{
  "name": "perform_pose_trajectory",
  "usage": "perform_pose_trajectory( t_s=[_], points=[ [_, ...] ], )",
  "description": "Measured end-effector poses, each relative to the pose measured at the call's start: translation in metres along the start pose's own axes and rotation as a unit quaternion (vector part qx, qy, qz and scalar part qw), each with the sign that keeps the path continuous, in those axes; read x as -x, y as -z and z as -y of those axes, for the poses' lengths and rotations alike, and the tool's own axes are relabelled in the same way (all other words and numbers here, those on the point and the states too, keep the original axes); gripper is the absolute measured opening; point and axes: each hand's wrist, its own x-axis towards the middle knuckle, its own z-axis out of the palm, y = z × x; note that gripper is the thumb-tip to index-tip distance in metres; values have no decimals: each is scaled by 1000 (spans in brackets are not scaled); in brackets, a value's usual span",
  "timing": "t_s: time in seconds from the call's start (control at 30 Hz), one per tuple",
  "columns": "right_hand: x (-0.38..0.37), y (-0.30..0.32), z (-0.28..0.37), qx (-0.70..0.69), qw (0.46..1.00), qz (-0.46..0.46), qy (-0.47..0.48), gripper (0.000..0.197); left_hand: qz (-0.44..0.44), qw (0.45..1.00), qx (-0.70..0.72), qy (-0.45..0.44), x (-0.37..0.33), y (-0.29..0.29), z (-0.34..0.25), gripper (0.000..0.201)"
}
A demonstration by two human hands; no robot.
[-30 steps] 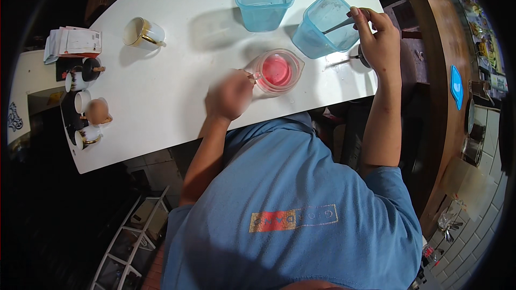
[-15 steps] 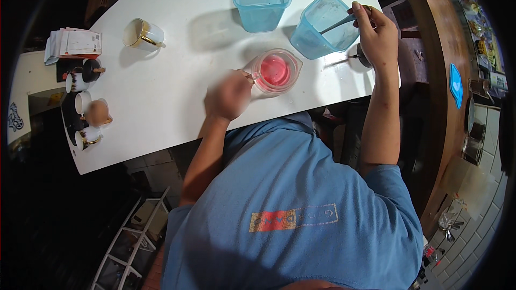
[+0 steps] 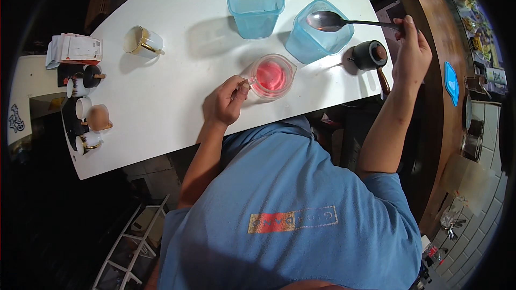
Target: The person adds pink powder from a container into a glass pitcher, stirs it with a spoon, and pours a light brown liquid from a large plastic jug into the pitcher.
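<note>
My left hand (image 3: 228,100) is closed round the handle of a clear glass jug (image 3: 271,77) with red liquid in it, standing on the white table. In my right hand (image 3: 412,56) is the end of a long metal spoon (image 3: 326,21). Its bowl hangs over the rim of a light-blue plastic container (image 3: 307,46); whether anything lies in the spoon I cannot tell. A second blue container (image 3: 256,23) stands to the left of that one. Close to my right wrist sits a small dark pot (image 3: 367,55) with a lid and a wooden handle.
A white mug with gold trim (image 3: 141,41) lies toward the table's left. Several cups and a wooden-topped vessel (image 3: 99,117) crowd the left edge, near a stack of papers (image 3: 78,48). A blue lid (image 3: 451,84) rests on the wooden counter (image 3: 424,70) at right.
My right hand has moved right and lifted the spoon out of the container, uncovering the dark pot. My left hand still holds the jug, almost in the same place.
</note>
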Motion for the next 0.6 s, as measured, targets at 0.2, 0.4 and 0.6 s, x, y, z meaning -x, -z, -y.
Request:
perform_pose_trajectory(
  t_s=[0.2, 0.4, 0.6],
  points=[
    [17, 23, 33, -75, 996, -41, -10, 21, -9, 999, 35, -5, -2, -3, 3, 22],
    [94, 9, 35, -39, 998, -25, 36, 24, -23, 1000, 15, -10, 1, 1, 6, 24],
    [136, 26, 14, 181, 823, 218, 493, 25, -14, 1000, 16, -13, -2, -1, -5, 25]
  ],
)
